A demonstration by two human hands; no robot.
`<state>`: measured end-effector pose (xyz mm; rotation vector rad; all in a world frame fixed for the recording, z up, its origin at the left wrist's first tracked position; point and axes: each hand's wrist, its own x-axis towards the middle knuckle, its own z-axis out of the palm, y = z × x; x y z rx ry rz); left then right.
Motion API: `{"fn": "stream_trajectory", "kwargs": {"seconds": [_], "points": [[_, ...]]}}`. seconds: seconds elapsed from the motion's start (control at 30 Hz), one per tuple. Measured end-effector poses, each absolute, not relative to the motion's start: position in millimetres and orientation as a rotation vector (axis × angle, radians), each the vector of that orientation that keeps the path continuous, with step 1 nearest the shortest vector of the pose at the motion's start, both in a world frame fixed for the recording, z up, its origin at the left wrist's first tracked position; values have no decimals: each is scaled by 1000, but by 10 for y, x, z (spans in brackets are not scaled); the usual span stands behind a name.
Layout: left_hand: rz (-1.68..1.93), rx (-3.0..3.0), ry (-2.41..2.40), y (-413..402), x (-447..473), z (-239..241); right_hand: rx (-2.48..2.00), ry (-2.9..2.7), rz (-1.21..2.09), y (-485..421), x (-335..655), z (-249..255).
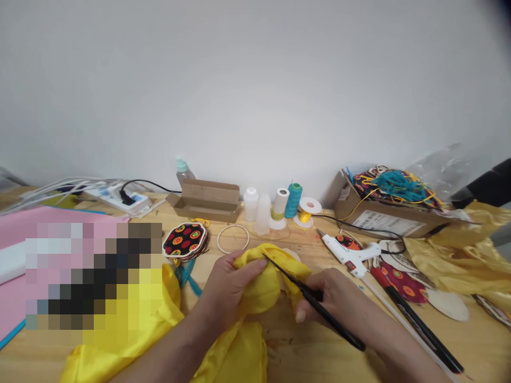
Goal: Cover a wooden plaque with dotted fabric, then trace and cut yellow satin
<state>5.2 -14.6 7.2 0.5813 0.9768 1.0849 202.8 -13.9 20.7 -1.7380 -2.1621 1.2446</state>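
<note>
1. Left hand [233, 284] pinches yellow cloth [259, 284], thumb on top, fingers underneath; the cloth is bunched over something round, looks like a disc, can't confirm.
2. Right hand [333, 303] is closed around a thin black tool [315, 303], pen-style grip. Tip touches the cloth just beside the left thumb. Could be a brush or a pick; too thin to tell.
3. Cloth sits mid-table [303, 356], near the front edge, with the rest trailing down and left of the hands.
4. Glue gun [349, 254] lies right of the cloth, nozzle pointing toward the back-left, cord running off behind it.
5. Behind the cloth: wooden ring [233, 238] flat on the table, patterned patch [186, 240] to the ring's left.
6. Further behind the cloth, in a row: two white bottles [251, 204], white spool, teal spool [293, 200], gold spool [306, 213].
7. Cardboard box [379, 215] of tangled yarn sits behind the glue gun, right of the spools.
8. Gold fabric [459, 250] heaped far right of the cloth.
</note>
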Motion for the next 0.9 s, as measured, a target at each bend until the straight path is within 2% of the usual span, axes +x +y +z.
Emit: {"fn": "stream_trajectory", "kwargs": {"seconds": [0.9], "points": [[1094, 586, 926, -136, 46, 58, -1681, -2278, 1280, -174, 2023, 373]]}}
